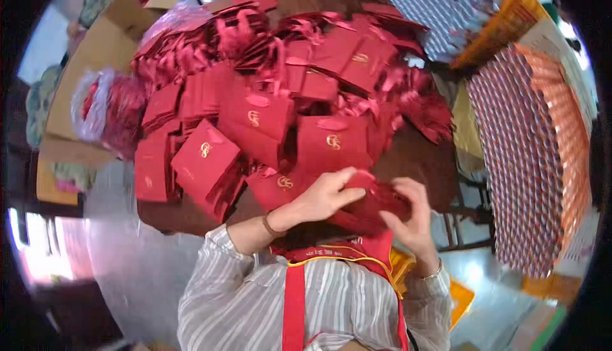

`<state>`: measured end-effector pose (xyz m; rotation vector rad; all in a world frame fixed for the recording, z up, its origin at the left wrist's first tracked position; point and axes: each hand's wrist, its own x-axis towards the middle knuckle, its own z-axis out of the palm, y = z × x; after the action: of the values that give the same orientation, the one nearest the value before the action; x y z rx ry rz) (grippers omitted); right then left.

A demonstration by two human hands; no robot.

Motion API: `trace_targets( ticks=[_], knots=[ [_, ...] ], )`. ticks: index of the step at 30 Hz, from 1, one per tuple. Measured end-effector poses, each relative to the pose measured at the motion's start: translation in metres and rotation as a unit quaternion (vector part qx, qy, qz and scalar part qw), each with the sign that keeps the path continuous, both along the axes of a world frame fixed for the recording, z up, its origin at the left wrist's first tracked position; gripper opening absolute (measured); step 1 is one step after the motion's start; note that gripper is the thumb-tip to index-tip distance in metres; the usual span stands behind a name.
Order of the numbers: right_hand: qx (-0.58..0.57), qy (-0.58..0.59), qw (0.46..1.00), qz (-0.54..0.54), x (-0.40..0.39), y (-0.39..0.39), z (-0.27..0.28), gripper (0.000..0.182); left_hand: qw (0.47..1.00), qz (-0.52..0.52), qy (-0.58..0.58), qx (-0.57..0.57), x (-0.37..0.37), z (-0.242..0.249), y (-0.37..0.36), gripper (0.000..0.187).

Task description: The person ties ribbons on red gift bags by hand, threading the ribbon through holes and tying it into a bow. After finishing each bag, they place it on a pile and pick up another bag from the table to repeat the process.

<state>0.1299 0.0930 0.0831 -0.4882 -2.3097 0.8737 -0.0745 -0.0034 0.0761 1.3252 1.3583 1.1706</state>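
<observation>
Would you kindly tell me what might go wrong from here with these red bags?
The tilted stack near the front edge of the table might slide if bumped. The red bag at the left hand and right hand could crease if squeezed too hard. Ribbon handles crowded together in the pile may snag.

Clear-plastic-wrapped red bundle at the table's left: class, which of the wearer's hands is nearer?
Left. The left hand is right of the bundle, nearer the wearer; the right hand is farther right.
</observation>
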Motion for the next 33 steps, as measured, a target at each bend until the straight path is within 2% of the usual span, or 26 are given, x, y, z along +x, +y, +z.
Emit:
trace_targets(
  ticks=[2, 4, 6, 9, 10, 12, 14, 16, 17, 18, 19, 20, 21, 22, 24, 25, 26, 28, 30, 32, 33],
  knots=[
    [-0.044, 0.098, 0.993, -0.051, -0.012, 0.010, 0.005, 0.051, 0.988, 0.111, -0.105, 0.035, -0.024, 0.018, 0.001, 0.037],
    [-0.073, 0.145, 0.984, -0.073, -0.021, 0.022, -0.001, 0.048, 0.922, 0.214, -0.322, 0.026, -0.054, 0.036, 0.002, 0.040],
    [-0.153, 0.112, 0.979, -0.071, -0.029, 0.019, -0.003, 0.033, 0.864, 0.402, -0.301, 0.036, -0.091, 0.054, 0.010, 0.042],
    [-0.079, 0.073, 0.993, -0.050, -0.046, 0.009, -0.024, 0.022, 0.864, 0.354, -0.342, 0.108, -0.146, 0.067, 0.028, 0.036],
    [-0.169, 0.053, 0.983, -0.053, -0.050, 0.001, -0.039, 0.022, 0.869, 0.333, -0.345, 0.121, -0.157, 0.072, 0.041, 0.033],
    [-0.028, 0.034, 0.998, -0.041, -0.062, -0.011, -0.049, 0.017, 0.877, 0.336, -0.326, 0.106, -0.183, 0.070, 0.080, 0.028],
    [0.059, -0.004, 0.998, -0.024, -0.064, -0.023, -0.043, 0.015, 0.908, 0.281, -0.284, 0.129, -0.196, 0.059, 0.125, 0.028],
    [0.033, -0.026, 0.999, -0.013, -0.061, -0.032, -0.052, 0.015, 0.937, 0.286, -0.188, 0.069, -0.193, 0.054, 0.158, 0.030],
    [0.013, -0.043, 0.999, 0.006, -0.057, -0.034, -0.056, 0.015, 0.938, 0.281, -0.195, 0.060, -0.197, 0.043, 0.174, 0.030],
    [0.007, -0.052, 0.999, 0.002, -0.052, -0.035, -0.058, 0.015, 0.919, 0.373, 0.098, 0.084, -0.204, 0.025, 0.190, 0.038],
    [0.001, -0.049, 0.999, -0.008, -0.048, -0.034, -0.059, 0.014, 0.813, 0.426, 0.384, 0.100, -0.205, 0.015, 0.199, 0.046],
    [-0.004, -0.044, 0.999, -0.016, -0.044, -0.033, -0.061, 0.012, 0.816, 0.424, 0.381, 0.091, -0.208, 0.006, 0.204, 0.046],
    [-0.024, -0.063, 0.997, -0.028, -0.040, -0.032, -0.064, 0.010, 0.788, 0.416, 0.436, 0.123, -0.208, 0.004, 0.203, 0.050],
    [-0.030, -0.061, 0.997, -0.033, -0.037, -0.031, -0.070, 0.009, 0.756, 0.405, 0.491, 0.154, -0.203, 0.009, 0.198, 0.054],
    [-0.041, -0.076, 0.996, -0.021, -0.033, -0.028, -0.070, 0.010, 0.669, 0.423, 0.593, 0.146, -0.187, 0.022, 0.188, 0.044],
    [-0.047, -0.081, 0.995, -0.021, -0.030, -0.028, -0.070, 0.010, 0.784, 0.401, 0.467, 0.078, -0.189, 0.028, 0.183, 0.050],
    [-0.044, -0.077, 0.996, -0.017, -0.029, -0.027, -0.070, 0.009, 0.831, 0.308, 0.359, 0.294, -0.190, 0.027, 0.162, 0.045],
    [-0.042, -0.074, 0.996, -0.012, -0.026, -0.024, -0.067, 0.009, 0.830, 0.336, 0.395, 0.204, -0.166, 0.071, 0.138, 0.036],
    [-0.072, -0.061, 0.995, -0.020, -0.025, -0.024, -0.063, 0.008, 0.829, 0.307, 0.364, 0.295, -0.140, 0.103, 0.093, 0.021],
    [-0.064, -0.026, 0.998, 0.000, -0.023, -0.024, -0.074, 0.008, 0.872, 0.292, 0.277, 0.279, -0.155, 0.092, 0.043, 0.029],
    [-0.099, -0.035, 0.994, -0.006, -0.023, -0.026, -0.072, 0.008, 0.868, 0.304, 0.288, 0.267, -0.152, 0.090, 0.019, 0.029]
  ],
)
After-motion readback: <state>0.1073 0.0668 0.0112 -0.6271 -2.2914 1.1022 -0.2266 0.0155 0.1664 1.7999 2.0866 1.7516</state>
